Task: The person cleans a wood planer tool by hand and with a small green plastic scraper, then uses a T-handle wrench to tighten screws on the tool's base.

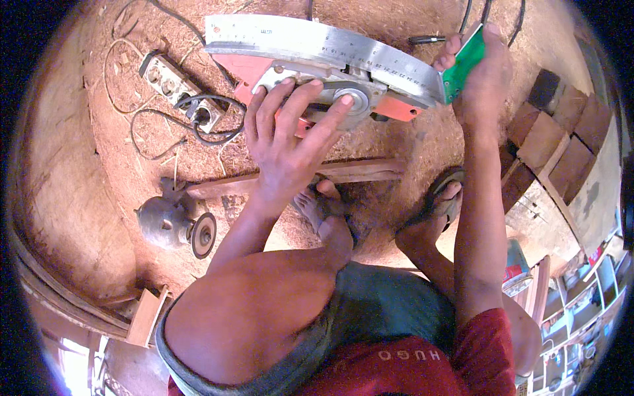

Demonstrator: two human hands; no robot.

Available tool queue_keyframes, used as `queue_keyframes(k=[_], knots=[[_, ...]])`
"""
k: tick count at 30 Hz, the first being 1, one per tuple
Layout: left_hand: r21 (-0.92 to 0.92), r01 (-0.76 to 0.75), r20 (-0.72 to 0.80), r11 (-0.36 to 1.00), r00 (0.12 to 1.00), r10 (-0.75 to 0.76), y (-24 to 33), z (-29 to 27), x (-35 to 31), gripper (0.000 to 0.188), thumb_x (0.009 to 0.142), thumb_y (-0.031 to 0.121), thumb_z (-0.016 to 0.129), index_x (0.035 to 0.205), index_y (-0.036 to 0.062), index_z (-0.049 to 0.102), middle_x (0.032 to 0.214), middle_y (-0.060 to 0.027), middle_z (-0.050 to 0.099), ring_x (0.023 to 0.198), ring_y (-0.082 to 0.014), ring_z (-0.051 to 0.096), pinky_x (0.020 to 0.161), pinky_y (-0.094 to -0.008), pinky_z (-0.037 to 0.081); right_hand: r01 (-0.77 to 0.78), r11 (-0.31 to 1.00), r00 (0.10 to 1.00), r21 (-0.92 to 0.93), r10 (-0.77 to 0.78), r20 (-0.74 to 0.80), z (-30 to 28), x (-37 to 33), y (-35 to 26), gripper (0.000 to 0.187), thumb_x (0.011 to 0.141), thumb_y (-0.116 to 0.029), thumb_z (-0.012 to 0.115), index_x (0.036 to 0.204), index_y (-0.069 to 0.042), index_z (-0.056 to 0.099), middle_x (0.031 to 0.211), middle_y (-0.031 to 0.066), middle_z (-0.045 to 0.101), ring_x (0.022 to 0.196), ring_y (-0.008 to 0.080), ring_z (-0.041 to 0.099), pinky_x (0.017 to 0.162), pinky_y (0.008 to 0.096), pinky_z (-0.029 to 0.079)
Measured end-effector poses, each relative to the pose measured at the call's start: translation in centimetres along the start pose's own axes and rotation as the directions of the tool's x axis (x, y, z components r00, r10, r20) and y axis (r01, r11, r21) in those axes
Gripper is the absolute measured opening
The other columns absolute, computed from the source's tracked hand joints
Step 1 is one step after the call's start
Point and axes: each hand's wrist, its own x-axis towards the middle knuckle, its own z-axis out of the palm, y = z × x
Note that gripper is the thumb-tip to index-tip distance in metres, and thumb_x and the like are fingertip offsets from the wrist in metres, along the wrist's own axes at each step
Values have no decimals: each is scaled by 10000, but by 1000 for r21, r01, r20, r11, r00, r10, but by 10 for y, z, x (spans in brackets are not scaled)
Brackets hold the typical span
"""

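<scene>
A red electric planer (396, 107) with a bare belt and round pulley on its side is tilted up in front of me. My left hand (285, 135) grips it from below, its fingers spread over the belt side and one fingertip on the pulley; the thumb is hidden. Along the planer's far edge lies the graduated steel blade of a try square (317, 38). My right hand (487, 82) is closed around the square's green stock, at the blade's right end. Whether the blade touches the planer along its full length, I cannot tell.
A power strip (168, 82) with plugged-in cords lies at left on the shavings-covered floor. Below it is a grey bench grinder or motor with a disc (203, 235). A wooden board (356, 171) lies by my feet. Dark wooden blocks (545, 142) are stacked at right.
</scene>
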Motion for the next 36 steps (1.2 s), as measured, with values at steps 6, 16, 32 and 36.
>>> queue_keyframes(k=[6, 16, 32, 36], knots=[[23, 17, -78, 1000, 997, -15, -1, 9, -19, 629, 682, 323, 931, 1275, 366, 726, 1380, 2, 588, 1314, -295, 540, 1149, -546, 423, 36, 999, 999, -24, -36, 6, 3, -16, 0, 466, 1100, -402, 434, 872, -19, 572, 669, 126, 603, 572, 224, 598, 572, 392, 538], [-53, -38, -161, 998, 987, 29, -5, 6, -38, 580, 720, 265, 964, 1238, 224, 706, 1398, -98, 580, 1298, -384, 541, 1100, -554, 449, 271, 961, 958, 49, -274, 80, 10, -46, 10, 264, 1116, -284, 537, 1008, -45, 503, 653, 106, 646, 489, 163, 612, 458, 305, 485], [-93, 27, -166, 995, 985, -43, 7, -9, -16, 465, 761, 331, 924, 1155, 149, 755, 1169, -17, 676, 1129, -279, 617, 1005, -500, 454, 298, 955, 949, 5, -297, 106, 8, -51, 8, 303, 1127, -336, 490, 1035, -47, 491, 713, 137, 636, 534, 212, 621, 508, 361, 543], [-91, 37, -171, 995, 984, -52, 7, -9, -18, 463, 758, 328, 925, 1154, 151, 761, 1169, -12, 677, 1130, -278, 616, 1008, -492, 451, 264, 964, 961, 42, -267, 73, 6, -48, 10, 300, 1124, -316, 521, 1021, -35, 535, 694, 112, 670, 515, 181, 641, 471, 320, 511]])
